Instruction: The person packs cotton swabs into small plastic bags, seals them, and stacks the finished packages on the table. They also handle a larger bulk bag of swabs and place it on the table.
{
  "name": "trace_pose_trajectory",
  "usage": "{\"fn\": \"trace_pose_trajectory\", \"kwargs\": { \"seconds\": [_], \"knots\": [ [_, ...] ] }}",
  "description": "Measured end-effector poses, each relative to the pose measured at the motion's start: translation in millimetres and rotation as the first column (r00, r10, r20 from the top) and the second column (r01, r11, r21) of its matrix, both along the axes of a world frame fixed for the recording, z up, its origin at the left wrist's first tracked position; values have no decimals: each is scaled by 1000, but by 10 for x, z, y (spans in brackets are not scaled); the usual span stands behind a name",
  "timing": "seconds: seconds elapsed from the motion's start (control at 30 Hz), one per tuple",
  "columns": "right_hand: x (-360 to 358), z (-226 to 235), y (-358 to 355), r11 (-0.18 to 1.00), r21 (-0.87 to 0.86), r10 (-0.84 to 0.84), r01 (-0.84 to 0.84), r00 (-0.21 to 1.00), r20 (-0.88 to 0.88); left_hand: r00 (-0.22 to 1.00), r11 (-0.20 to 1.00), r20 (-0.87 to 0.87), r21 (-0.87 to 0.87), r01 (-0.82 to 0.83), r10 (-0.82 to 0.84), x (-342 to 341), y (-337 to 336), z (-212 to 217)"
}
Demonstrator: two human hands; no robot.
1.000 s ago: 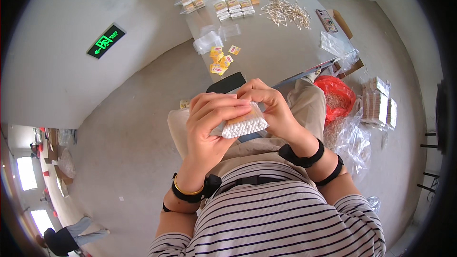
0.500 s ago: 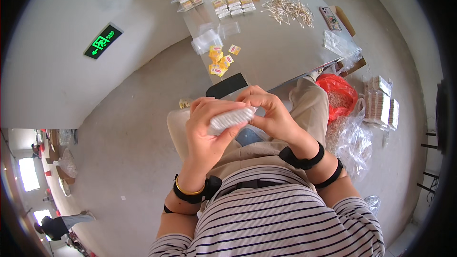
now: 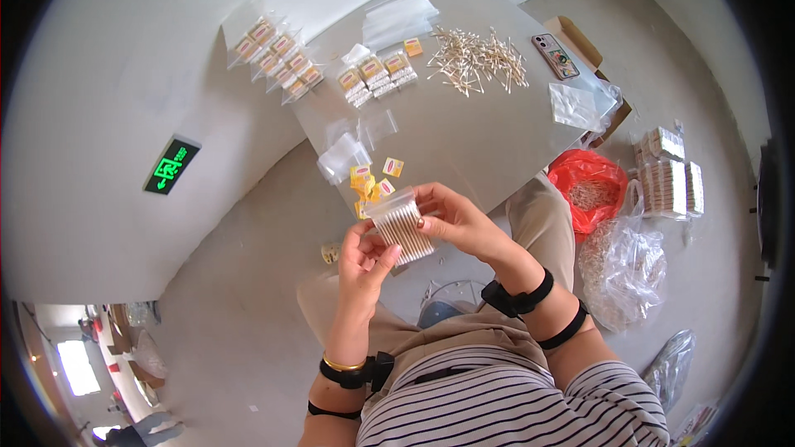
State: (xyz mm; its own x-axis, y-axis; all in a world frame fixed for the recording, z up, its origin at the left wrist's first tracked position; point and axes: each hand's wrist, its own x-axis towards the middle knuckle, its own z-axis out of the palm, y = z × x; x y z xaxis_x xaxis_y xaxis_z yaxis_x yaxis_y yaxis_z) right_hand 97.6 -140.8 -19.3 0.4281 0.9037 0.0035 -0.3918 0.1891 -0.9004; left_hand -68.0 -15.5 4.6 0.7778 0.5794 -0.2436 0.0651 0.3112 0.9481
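Note:
Between my hands is a small clear zip bag packed with a row of cotton swabs (image 3: 403, 234), its flat side facing up and its zip edge pointing toward the table. My left hand (image 3: 361, 263) grips the bag's lower left side, thumb on the front. My right hand (image 3: 453, 213) holds the right side near the zip, fingers behind and thumb in front. Just beyond lie several small yellow cards (image 3: 364, 180) and flat clear bags (image 3: 345, 156) on the metal table (image 3: 464, 149).
Loose cotton swabs (image 3: 480, 58) are heaped on the table, beside filled packs (image 3: 377, 74) in a block. More bagged packs (image 3: 277, 58) stand at the far left. A phone (image 3: 556, 56) lies at the right. On the floor sit a red bag (image 3: 571, 167) and stacked packs (image 3: 662, 182).
The bag has turned from edge-on to flat, showing its row of swabs, and both hands have moved toward the table. The view has tilted, so more of the table shows.

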Motion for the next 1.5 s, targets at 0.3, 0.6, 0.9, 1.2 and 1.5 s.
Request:
{"fn": "trace_pose_trajectory", "kwargs": {
  "seconds": [0.3, 0.6, 0.9, 1.2, 1.5],
  "knots": [
    [1154, -948, 699, 894, -248, -316, 374, 917, 242, 997, 997, -41, 46, -61, 63, 638, 418, -564],
    [2524, -1056, 1930, 580, -256, -334, 774, 512, 791, 974, 987, -186, -116, 112, -132, 392, 590, -1074],
    [2573, -1048, 2498, 581, 40, 45, 813, -81, 996, 966, 981, -230, -179, 77, -118, 234, 720, -1189],
    [2581, -1325, 2376, 612, -60, -219, 789, 241, 945, 977, 981, -192, -186, 54, -90, 114, 772, -1274],
    [2602, -1369, 2322, 714, -56, -345, 698, 421, 839, 976, 978, -188, -199, 67, -105, 135, 699, -1226]
  ]
}}
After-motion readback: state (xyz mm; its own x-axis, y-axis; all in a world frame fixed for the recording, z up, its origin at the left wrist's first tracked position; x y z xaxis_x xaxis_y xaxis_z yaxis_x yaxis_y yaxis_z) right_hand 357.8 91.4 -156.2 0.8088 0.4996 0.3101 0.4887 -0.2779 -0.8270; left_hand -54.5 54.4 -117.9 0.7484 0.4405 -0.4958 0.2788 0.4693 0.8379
